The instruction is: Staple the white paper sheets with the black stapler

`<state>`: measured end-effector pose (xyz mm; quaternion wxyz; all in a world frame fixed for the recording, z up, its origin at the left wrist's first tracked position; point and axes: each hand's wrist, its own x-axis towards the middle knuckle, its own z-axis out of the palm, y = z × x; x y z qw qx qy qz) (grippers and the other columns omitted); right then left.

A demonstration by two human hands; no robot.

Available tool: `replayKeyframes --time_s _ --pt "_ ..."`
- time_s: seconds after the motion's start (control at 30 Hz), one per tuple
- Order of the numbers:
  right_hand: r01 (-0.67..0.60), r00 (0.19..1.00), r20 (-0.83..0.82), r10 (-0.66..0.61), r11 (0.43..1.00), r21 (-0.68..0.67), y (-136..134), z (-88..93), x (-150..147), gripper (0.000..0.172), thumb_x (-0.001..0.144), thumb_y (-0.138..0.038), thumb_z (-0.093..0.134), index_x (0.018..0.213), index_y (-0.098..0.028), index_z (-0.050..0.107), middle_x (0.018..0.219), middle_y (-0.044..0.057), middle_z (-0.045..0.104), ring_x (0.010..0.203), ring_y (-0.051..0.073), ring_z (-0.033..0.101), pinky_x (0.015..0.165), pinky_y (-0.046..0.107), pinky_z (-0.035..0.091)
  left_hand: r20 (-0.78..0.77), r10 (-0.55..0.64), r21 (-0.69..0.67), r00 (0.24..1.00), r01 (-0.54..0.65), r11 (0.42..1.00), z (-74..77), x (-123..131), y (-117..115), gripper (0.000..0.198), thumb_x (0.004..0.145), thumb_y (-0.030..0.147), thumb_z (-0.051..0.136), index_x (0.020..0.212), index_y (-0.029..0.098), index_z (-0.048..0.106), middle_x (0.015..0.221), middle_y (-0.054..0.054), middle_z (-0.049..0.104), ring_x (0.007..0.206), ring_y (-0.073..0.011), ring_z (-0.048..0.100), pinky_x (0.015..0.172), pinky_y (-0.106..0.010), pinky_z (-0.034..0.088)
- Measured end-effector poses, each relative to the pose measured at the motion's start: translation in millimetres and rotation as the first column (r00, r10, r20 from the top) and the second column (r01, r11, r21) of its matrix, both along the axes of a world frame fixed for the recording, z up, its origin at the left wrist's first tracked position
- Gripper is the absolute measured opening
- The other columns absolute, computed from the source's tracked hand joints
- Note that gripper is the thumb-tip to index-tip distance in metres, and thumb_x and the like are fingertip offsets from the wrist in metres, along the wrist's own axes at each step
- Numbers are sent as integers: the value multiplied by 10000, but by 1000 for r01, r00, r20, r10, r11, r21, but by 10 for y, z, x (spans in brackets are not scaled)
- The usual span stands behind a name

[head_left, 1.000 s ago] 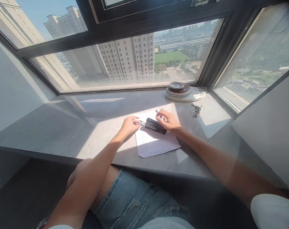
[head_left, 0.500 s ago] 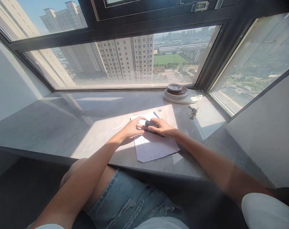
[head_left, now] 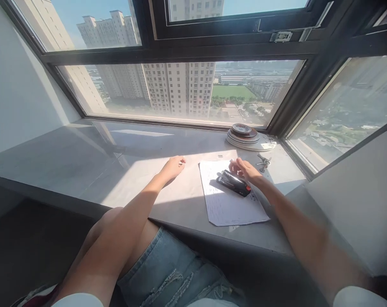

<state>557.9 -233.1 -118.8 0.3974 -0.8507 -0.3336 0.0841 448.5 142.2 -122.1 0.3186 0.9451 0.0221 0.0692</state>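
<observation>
A black stapler point(head_left: 234, 183) with a red spot at its near end lies on a stack of white paper point(head_left: 227, 211). Handwriting covers part of the top sheet. At the paper's upper right corner my right hand point(head_left: 247, 171) is closed, with a white edge that looks like the folded corner between its fingertips. The stapler is just below those fingers, not gripped. My left hand point(head_left: 173, 168) is away from the paper, to its left above the sill. Its fingers are curled together; anything inside them is too small to make out.
Stacked plates point(head_left: 243, 134) stand on the windowsill point(head_left: 132, 179) in the far right corner. Keys point(head_left: 264, 162) lie in front of them. A small strip of staples point(head_left: 220, 156) rests behind the paper. Dark-framed windows border the sill.
Both hands have let go of the stapler, which now lies on the paper. My left hand has moved left, and my right hand to the paper's corner. The paper has shifted right.
</observation>
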Motion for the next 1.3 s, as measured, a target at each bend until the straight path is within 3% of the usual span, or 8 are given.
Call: replayKeyframes --time_s 0.13,0.23,0.37,0.47,0.6,0.73,0.97,1.3 --pt "34 925 378 -35 999 9 185 -297 199 564 1030 -729 464 1149 -228 695 1321 156 673 1229 318 661 1068 478 560 -24 92 168 996 -86 982 158 -42 79 308 990 162 513 1203 211 729 1335 -126 710 1074 -267 703 949 -370 535" --pt "47 889 458 26 988 -149 328 -582 305 673 1048 -708 409 1488 -227 578 1714 183 397 1607 365 385 1290 550 389 -65 78 222 995 -62 973 325 -160 113 362 984 160 500 1259 218 727 1349 -128 708 1080 -283 698 900 -370 524" --pt "101 877 474 74 937 -334 467 -827 461 840 1056 -706 325 1657 -123 394 1778 248 280 1693 394 172 1333 620 281 -191 -148 179 970 183 967 520 -334 149 371 956 207 566 1271 261 754 1344 -89 733 1030 -264 708 841 -346 513" --pt "99 882 455 121 897 -432 703 -795 532 837 1071 -675 267 1664 -96 381 1760 271 312 1672 398 250 1319 631 299 -211 -174 193 962 215 957 617 -412 269 329 929 245 628 1218 266 782 1319 -80 742 1071 -269 704 861 -339 511" --pt "16 864 445 235 871 -492 1327 -600 404 764 1105 -605 286 1631 -70 429 1742 276 348 1664 383 276 1319 577 311 -97 7 232 995 16 973 661 -441 611 339 939 169 567 1192 235 783 1330 -99 714 1138 -270 685 916 -343 513" --pt "-27 864 422 276 861 -508 2159 -465 144 663 1131 -513 360 1615 -68 448 1755 278 317 1641 386 321 1324 575 272 31 195 196 980 -197 961 583 -437 976 372 944 99 514 1186 197 779 1294 -121 693 1081 -250 693 956 -344 529" --pt "-130 838 402 368 852 -508 3177 -441 -105 670 1143 -545 412 1666 -126 416 1800 218 245 1682 329 241 1337 514 262 46 268 155 962 -271 950 418 -384 1129 337 911 31 542 1099 170 785 1224 -124 701 1080 -231 693 1057 -339 525" --pt "-413 751 282 598 757 -506 2690 -344 -107 654 1134 -449 418 1753 -272 306 1824 54 206 1703 343 144 1351 634 179 113 281 48 953 -287 957 531 -424 1011 299 914 75 541 1072 187 769 1202 -97 696 1000 -189 692 986 -311 568"
